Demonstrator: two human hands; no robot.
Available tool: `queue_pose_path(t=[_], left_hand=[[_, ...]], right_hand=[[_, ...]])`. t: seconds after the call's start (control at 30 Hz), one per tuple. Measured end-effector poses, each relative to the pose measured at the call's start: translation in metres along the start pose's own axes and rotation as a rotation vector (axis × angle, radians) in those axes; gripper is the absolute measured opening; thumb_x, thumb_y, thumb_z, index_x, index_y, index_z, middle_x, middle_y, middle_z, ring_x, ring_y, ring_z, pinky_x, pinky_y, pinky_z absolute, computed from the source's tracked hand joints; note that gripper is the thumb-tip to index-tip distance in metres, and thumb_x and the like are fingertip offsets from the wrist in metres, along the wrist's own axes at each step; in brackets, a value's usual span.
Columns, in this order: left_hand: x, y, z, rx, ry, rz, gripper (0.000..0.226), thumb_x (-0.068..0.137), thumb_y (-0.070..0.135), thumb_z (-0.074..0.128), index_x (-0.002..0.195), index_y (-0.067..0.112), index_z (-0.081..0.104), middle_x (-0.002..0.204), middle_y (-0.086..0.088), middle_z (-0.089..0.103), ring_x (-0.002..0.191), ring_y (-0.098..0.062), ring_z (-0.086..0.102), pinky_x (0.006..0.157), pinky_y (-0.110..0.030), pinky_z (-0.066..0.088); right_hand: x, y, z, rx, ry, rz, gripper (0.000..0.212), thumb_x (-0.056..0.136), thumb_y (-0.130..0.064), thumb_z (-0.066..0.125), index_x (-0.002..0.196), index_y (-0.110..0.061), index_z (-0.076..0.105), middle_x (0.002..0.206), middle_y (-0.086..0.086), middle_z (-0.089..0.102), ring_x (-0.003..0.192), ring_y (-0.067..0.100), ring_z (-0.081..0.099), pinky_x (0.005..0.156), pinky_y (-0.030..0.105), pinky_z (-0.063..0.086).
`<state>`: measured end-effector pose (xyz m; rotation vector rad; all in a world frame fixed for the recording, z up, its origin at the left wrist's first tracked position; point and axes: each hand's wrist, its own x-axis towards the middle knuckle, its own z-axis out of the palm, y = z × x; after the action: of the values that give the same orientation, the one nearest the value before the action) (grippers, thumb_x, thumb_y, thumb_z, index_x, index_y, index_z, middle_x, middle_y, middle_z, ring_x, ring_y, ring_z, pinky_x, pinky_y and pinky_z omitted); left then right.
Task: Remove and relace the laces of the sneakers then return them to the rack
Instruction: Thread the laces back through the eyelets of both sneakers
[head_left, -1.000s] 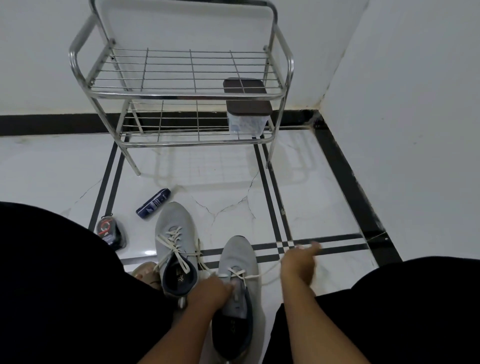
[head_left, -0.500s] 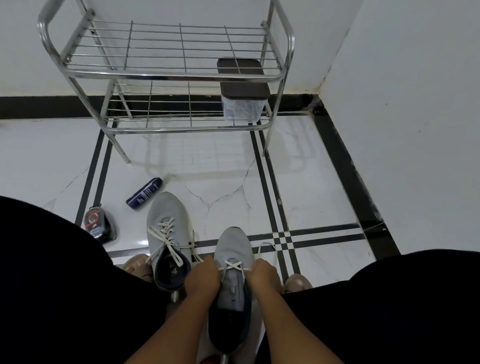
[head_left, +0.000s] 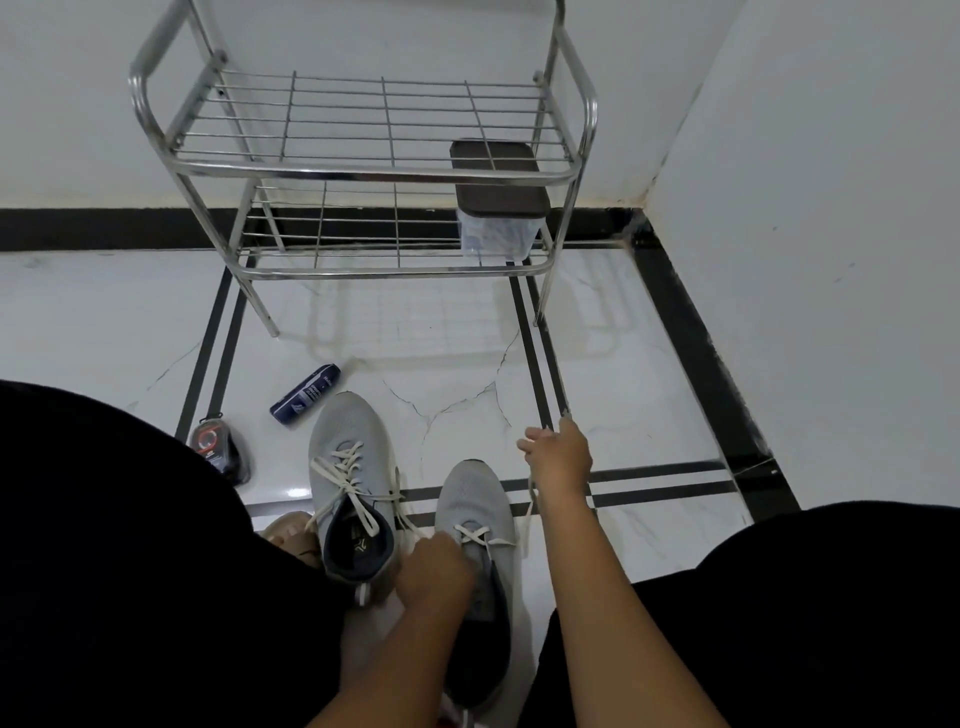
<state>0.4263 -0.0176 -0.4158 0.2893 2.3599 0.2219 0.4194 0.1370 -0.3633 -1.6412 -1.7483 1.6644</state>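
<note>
Two grey sneakers with cream laces stand on the white floor between my knees. The left sneaker (head_left: 349, 457) is laced up its front, with loose ends lying over its dark opening. The right sneaker (head_left: 475, 501) has only one crossing of lace near the toe. My left hand (head_left: 434, 574) grips this sneaker at its left side by the eyelets. My right hand (head_left: 558, 457) is raised ahead and to the right, pinching the cream lace (head_left: 530, 506), which runs taut down to the shoe. The steel shoe rack (head_left: 363, 171) stands ahead against the wall.
A clear box with a brown lid (head_left: 496, 200) sits on the rack's lower shelf at the right. A dark blue tube (head_left: 305, 395) and a black pouch with a red ring (head_left: 218, 449) lie on the floor to the left. A white wall closes the right side.
My right hand left the sneaker's right side and moved forward and right, pulling the lace out taut. My left hand stayed on the shoe.
</note>
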Motion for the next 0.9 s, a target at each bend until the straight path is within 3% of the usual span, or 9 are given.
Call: queue_pose_path(t=[0.07, 0.1, 0.13, 0.23, 0.3, 0.37, 0.47, 0.67, 0.9], left_hand=[[-0.009, -0.005, 0.006, -0.015, 0.045, 0.008, 0.031, 0.098, 0.030, 0.039, 0.120, 0.016, 0.056, 0.123, -0.005, 0.059, 0.116, -0.023, 0.057, 0.090, -0.032, 0.047], [-0.011, -0.008, 0.008, -0.034, 0.053, 0.022, 0.030, 0.098, 0.026, 0.038, 0.118, 0.017, 0.058, 0.121, -0.005, 0.061, 0.114, -0.023, 0.058, 0.089, -0.032, 0.047], [-0.009, -0.013, 0.009, -0.053, 0.033, 0.033, 0.029, 0.097, 0.022, 0.039, 0.114, 0.017, 0.061, 0.119, -0.006, 0.063, 0.111, -0.024, 0.059, 0.088, -0.032, 0.047], [0.006, -0.024, 0.006, -0.207, -0.037, 0.020, 0.021, 0.091, 0.022, 0.050, 0.098, 0.018, 0.070, 0.109, -0.006, 0.069, 0.101, -0.024, 0.064, 0.081, -0.027, 0.048], [0.012, -0.029, 0.003, -0.336, -0.061, 0.019, 0.019, 0.091, 0.030, 0.058, 0.096, 0.021, 0.073, 0.105, -0.003, 0.071, 0.097, -0.021, 0.065, 0.076, -0.022, 0.046], [0.015, -0.031, 0.003, -0.419, -0.075, 0.016, 0.018, 0.090, 0.031, 0.061, 0.098, 0.021, 0.074, 0.103, -0.002, 0.071, 0.093, -0.019, 0.064, 0.071, -0.021, 0.041], [0.017, -0.034, 0.008, -0.538, -0.076, 0.002, 0.012, 0.088, 0.027, 0.065, 0.090, 0.021, 0.075, 0.098, -0.005, 0.073, 0.084, -0.019, 0.063, 0.072, -0.024, 0.044], [0.030, -0.042, 0.020, -0.603, -0.087, 0.015, 0.027, 0.086, 0.019, 0.066, 0.059, 0.021, 0.066, 0.070, -0.002, 0.065, 0.072, -0.014, 0.058, 0.068, -0.024, 0.043], [0.033, -0.044, 0.024, -0.647, -0.074, 0.005, 0.026, 0.086, 0.018, 0.068, 0.060, 0.020, 0.065, 0.071, -0.001, 0.065, 0.071, -0.015, 0.056, 0.070, -0.025, 0.044]], right_hand=[[-0.003, 0.007, 0.001, 0.043, -0.047, 0.062, 0.020, 0.084, -0.006, 0.056, 0.103, -0.012, 0.058, 0.083, 0.007, 0.068, 0.069, 0.024, 0.064, 0.062, 0.036, 0.053], [-0.008, 0.015, 0.001, 0.017, -0.091, 0.106, 0.006, 0.085, -0.008, 0.057, 0.089, -0.010, 0.060, 0.072, 0.005, 0.068, 0.057, 0.020, 0.061, 0.053, 0.032, 0.048], [-0.014, 0.025, 0.002, -0.016, -0.124, 0.156, 0.010, 0.086, -0.010, 0.059, 0.076, -0.010, 0.059, 0.063, 0.004, 0.067, 0.050, 0.018, 0.058, 0.048, 0.028, 0.044], [-0.031, 0.060, 0.009, -0.247, -0.127, 0.144, 0.022, 0.083, -0.025, 0.065, 0.066, -0.011, 0.064, 0.068, 0.008, 0.070, 0.064, 0.024, 0.066, 0.062, 0.038, 0.057], [-0.038, 0.079, 0.016, -0.412, -0.163, 0.122, 0.021, 0.085, -0.027, 0.061, 0.078, -0.010, 0.070, 0.086, 0.010, 0.073, 0.085, 0.028, 0.069, 0.079, 0.040, 0.057], [-0.046, 0.087, 0.022, -0.560, -0.230, 0.067, 0.023, 0.091, -0.024, 0.053, 0.091, -0.012, 0.073, 0.099, 0.008, 0.071, 0.095, 0.027, 0.066, 0.084, 0.034, 0.055], [-0.062, 0.082, 0.024, -0.714, -0.234, -0.007, 0.021, 0.090, -0.020, 0.049, 0.083, -0.025, 0.068, 0.101, 0.001, 0.068, 0.095, 0.022, 0.063, 0.081, 0.031, 0.052], [-0.064, 0.094, 0.033, -0.992, -0.279, -0.161, 0.027, 0.089, -0.020, 0.051, 0.111, -0.025, 0.066, 0.114, 0.000, 0.056, 0.102, 0.024, 0.058, 0.080, 0.031, 0.043], [-0.058, 0.101, 0.030, -1.072, -0.290, -0.248, 0.030, 0.094, -0.017, 0.049, 0.123, -0.015, 0.056, 0.122, 0.007, 0.052, 0.111, 0.026, 0.055, 0.089, 0.033, 0.045]])
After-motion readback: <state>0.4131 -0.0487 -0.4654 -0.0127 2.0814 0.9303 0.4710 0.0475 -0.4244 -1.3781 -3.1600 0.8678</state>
